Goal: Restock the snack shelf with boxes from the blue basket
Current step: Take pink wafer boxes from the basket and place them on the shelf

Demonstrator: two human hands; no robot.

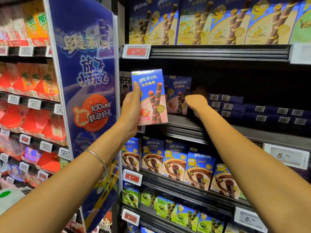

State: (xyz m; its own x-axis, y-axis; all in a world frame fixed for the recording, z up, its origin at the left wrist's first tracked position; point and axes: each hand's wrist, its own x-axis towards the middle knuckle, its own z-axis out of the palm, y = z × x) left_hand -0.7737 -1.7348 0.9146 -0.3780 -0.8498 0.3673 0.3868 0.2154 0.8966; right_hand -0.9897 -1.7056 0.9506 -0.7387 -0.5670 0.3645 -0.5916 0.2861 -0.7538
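A box (pixel 151 96) is grasped upright by the left grip (pixel 130 105), with the thumb laid along its left edge and the fingers hidden behind it. It is held in the air at the left front edge of the middle shelf (pixel 185 125). The right grip (pixel 196 101) is extended into that shelf, just right of the box and beside a standing box (pixel 178 91). Its fingers are hidden, so its state cannot be told. Flat boxes (pixel 252 108) are stacked toward the shelf's right.

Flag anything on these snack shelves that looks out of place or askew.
On the middle shelf, the dark blue cardboard boxes at right lie flat in stacks, barcode ends outward, while the blue cartoon-printed boxes on the shelf below stand upright, fronts forward. Nothing looks spilled or damaged.
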